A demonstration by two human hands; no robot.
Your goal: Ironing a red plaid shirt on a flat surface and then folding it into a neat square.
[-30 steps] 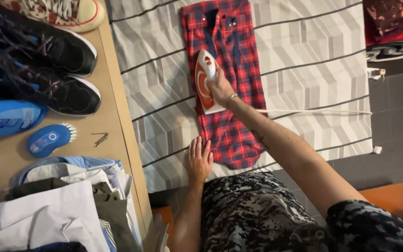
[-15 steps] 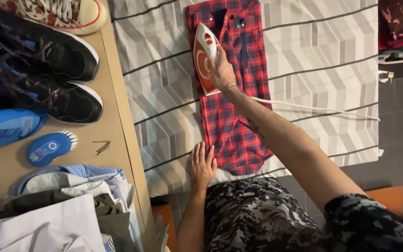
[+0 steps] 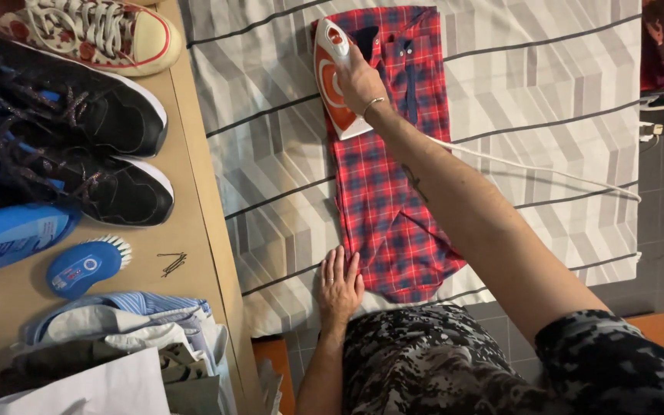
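**Iron carried further up the plaid shirt**

Since the earlier frames the iron has been moved up the garment toward the collar end, and the flat hand has been kept at the lower hem.

A grey-and-white striped cloth is spread over the ironing surface, and a red plaid shirt is laid lengthwise on it. A wooden tabletop is seen just beside the cloth; on it, black sneakers, a floral sneaker, folded clothes, a blue brush and a few hairpins are kept.

The right hand is clamped around the handle of the orange-and-white iron, which is pressed on the upper left part of the shirt. A white cord is trailed from the iron across the cloth to the right.

The left hand is laid flat, fingers together, on the cloth, touching the shirt's lower left edge
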